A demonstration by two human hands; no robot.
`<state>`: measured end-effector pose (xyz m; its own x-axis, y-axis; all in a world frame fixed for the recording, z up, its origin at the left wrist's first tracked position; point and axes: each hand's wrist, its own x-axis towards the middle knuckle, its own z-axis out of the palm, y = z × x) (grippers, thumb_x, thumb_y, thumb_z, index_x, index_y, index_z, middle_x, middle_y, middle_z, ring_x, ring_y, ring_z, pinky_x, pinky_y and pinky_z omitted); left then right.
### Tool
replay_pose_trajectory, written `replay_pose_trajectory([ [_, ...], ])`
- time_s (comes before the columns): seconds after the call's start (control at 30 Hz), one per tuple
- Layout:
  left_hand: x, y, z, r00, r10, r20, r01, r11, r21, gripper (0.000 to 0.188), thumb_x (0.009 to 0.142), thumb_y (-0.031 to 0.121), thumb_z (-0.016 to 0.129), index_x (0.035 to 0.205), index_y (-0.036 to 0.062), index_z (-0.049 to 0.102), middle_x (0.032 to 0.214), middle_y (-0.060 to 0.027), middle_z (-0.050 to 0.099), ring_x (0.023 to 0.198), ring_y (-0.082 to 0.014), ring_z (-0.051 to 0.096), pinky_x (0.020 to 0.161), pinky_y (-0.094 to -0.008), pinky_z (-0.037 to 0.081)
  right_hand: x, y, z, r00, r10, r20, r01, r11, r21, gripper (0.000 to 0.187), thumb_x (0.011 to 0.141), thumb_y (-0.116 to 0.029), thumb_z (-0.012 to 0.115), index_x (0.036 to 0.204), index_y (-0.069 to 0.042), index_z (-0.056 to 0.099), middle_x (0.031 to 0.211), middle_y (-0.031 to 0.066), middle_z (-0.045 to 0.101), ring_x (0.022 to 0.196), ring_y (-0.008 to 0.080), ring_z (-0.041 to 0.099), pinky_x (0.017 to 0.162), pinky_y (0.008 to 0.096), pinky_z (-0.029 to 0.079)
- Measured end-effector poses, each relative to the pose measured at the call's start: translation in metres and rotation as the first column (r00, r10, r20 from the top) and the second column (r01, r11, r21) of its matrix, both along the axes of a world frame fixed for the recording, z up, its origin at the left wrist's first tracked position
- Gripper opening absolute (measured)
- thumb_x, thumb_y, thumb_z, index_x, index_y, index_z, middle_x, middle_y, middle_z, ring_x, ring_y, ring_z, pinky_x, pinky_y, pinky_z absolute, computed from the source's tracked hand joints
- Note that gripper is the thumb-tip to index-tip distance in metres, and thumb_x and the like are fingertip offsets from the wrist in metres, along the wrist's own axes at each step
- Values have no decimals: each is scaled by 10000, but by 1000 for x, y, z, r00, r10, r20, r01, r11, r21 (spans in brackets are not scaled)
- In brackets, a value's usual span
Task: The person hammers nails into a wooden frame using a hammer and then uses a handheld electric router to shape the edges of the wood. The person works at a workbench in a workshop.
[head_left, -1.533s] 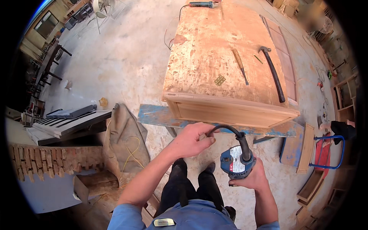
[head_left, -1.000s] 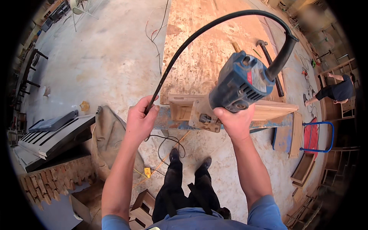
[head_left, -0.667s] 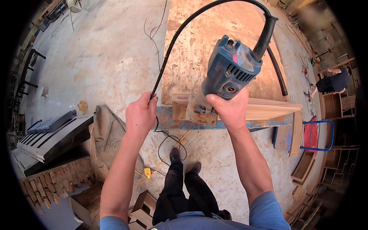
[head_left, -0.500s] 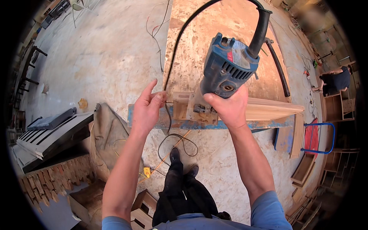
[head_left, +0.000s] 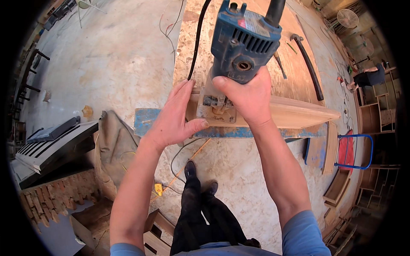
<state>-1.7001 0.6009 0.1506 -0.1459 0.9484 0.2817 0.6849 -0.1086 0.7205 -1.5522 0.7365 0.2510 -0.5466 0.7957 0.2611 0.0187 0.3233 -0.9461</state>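
My right hand [head_left: 250, 96] is closed around the lower body of a blue trim router [head_left: 245, 47]. The router stands on the edge of a pale wooden board [head_left: 299, 113], with its clear base [head_left: 217, 115] at the board's left end. My left hand [head_left: 171, 117] is beside that end, its fingers stretched forward on the far side and its thumb apart on the near side. Whether it presses on the board I cannot tell. A black power cord [head_left: 197, 47] runs down to the left fingertips. The cutting bit is mostly hidden.
A hammer [head_left: 309, 68] and a chisel [head_left: 280, 66] lie on the stained plywood worktop [head_left: 192, 25], whose near edge is blue [head_left: 147, 121]. Cords and a yellow tape measure [head_left: 159, 189] lie near my feet. Another person [head_left: 371, 77] works at far right near wooden frames.
My left hand has moved from beside the cord to the board's end, its fingers now straightened. The router and my right hand have shifted slightly left and up in view.
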Motion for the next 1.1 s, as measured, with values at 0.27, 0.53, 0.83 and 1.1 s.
replay_pose_trajectory([
  [0.27, -1, 11, -8, 989, -26, -148, 30, 999, 25, 1035, 902, 674, 557, 1476, -146, 293, 1483, -326, 386, 1424, -451, 330, 1191, -480, 284, -10, 0, -8, 1000, -11, -13, 11, 1000, 19, 440, 663, -212, 873, 999, -15, 667, 879, 62, 723, 780, 147, 675, 726, 320, 561],
  [0.53, 3, 10, -11, 992, -3, -125, 9, 999, 43, 1008, 926, 652, 530, 1473, -159, 288, 1473, -325, 398, 1402, -445, 349, 1186, -478, 285, -15, 1, -17, 999, -33, -33, 37, 989, 142, 261, 764, -246, 811, 882, -40, 703, 772, -15, 670, 686, 69, 580, 643, 267, 494],
  [0.83, 2, 9, -10, 994, 9, -112, -7, 1000, 17, 1051, 918, 688, 515, 1478, -169, 278, 1467, -325, 405, 1405, -434, 351, 1179, -465, 301, -18, -1, -9, 999, -27, 23, 26, 999, 45, 450, 666, -262, 874, 997, -18, 689, 901, 75, 741, 815, 157, 697, 756, 321, 568],
  [1.1, 1, 8, -10, 995, 22, -98, -23, 1000, -7, 1042, 919, 674, 529, 1493, -154, 263, 1478, -315, 403, 1417, -423, 344, 1183, -463, 302, -24, 0, -15, 998, -53, -25, 55, 996, 68, 507, 660, -287, 875, 1030, -11, 667, 904, 82, 731, 824, 175, 691, 771, 331, 562],
])
